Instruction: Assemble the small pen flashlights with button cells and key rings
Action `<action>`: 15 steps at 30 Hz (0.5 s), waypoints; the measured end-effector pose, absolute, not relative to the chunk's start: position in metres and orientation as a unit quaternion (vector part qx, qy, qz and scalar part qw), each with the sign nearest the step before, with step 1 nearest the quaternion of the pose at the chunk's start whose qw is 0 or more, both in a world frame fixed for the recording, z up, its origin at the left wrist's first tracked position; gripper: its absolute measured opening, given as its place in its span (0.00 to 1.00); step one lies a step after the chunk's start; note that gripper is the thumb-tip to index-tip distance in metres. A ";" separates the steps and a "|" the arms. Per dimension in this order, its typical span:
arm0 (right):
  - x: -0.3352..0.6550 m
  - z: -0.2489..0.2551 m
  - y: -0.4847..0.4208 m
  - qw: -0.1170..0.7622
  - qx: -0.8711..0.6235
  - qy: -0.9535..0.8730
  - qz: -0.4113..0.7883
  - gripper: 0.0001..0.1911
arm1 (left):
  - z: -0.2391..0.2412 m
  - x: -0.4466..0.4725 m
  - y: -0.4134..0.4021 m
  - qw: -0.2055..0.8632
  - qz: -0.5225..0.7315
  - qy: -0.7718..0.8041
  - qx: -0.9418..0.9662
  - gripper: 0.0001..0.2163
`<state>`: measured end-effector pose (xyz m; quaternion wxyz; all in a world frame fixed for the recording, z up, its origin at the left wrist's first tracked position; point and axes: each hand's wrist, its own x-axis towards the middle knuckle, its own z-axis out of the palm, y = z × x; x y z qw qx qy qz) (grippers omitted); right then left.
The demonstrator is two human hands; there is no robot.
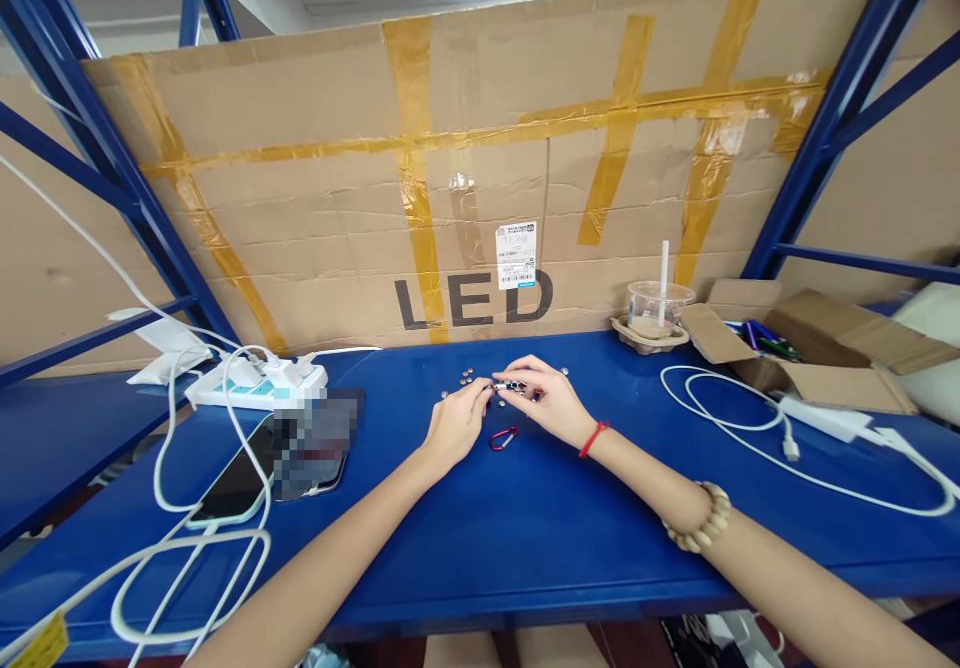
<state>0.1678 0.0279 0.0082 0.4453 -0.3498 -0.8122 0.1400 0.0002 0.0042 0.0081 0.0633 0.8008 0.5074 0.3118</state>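
Note:
Both my hands meet over the middle of the blue tabletop. Pinched in the fingers of my right hand [553, 403] is a small shiny metal cylinder [511, 386], partly hidden by the fingers. The fingertips of my left hand [456, 422] are pressed together at its left end; whatever they hold is too small to make out. Several small round silver pieces like button cells [466, 377] lie scattered around both hands. A red carabiner [503, 439] rests on the table just below the hands.
On the left are a phone [234, 478], a blurred dark device [319, 448], a white power strip [259, 383] and looping white cables. To the right stand a plastic cup [654, 308] with a straw, an open cardboard box [810, 388] and a white cable [720, 426]. Taped cardboard [337, 218] closes the back.

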 end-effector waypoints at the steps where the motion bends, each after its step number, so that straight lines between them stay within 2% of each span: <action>1: 0.169 0.009 0.028 0.432 -0.336 -0.828 0.119 0.12 | 0.009 0.000 0.005 0.076 0.319 0.504 0.799 0.12; 9: 0.174 0.013 0.027 0.422 -0.316 -0.849 0.042 0.11 | 0.005 0.000 0.007 0.107 0.343 0.451 0.817 0.12; 15: 0.178 0.012 0.032 0.419 -0.277 -0.855 0.127 0.10 | 0.003 0.001 0.007 0.130 0.327 0.437 0.828 0.13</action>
